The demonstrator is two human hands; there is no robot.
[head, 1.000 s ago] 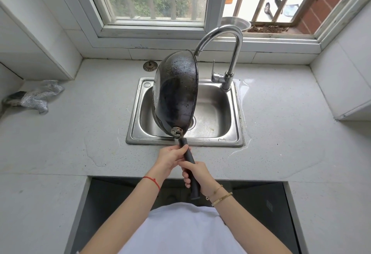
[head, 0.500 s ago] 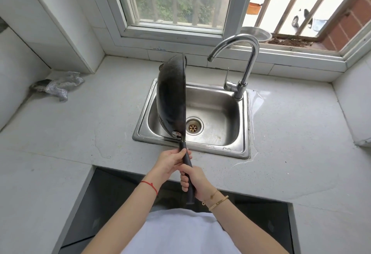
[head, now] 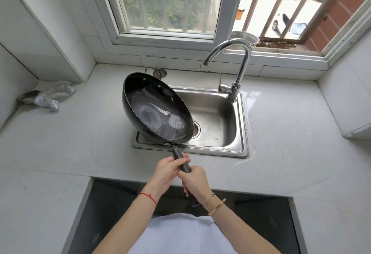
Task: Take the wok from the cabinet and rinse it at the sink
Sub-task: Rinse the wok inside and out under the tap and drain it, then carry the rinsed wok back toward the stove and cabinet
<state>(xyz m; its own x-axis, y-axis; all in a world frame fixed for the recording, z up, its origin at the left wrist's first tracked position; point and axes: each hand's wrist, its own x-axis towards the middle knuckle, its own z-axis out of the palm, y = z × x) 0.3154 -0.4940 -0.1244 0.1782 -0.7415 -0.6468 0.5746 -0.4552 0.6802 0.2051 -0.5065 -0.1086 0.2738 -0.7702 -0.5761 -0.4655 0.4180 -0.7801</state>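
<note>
A black wok (head: 156, 111) hangs tilted over the left part of the steel sink (head: 220, 121), its wet inside turned up and to the right. Both hands hold its long dark handle (head: 181, 160). My left hand (head: 170, 170) grips the handle close to the bowl. My right hand (head: 195, 181) grips it further back, over the front of the counter. The curved chrome tap (head: 239, 68) stands at the sink's far right corner, and no water runs from its spout.
A crumpled silvery cloth (head: 48, 97) lies at the counter's back left. A round drain strainer (head: 159, 72) sits behind the wok. Water pools on the counter (head: 281, 133) right of the sink. A dark opening (head: 120, 203) lies below the counter's front edge. A metal bowl (head: 245, 37) rests on the windowsill.
The wok has rolled from showing its underside, through edge-on, to showing its inside, and shifted left. Both hands kept hold of the handle.
</note>
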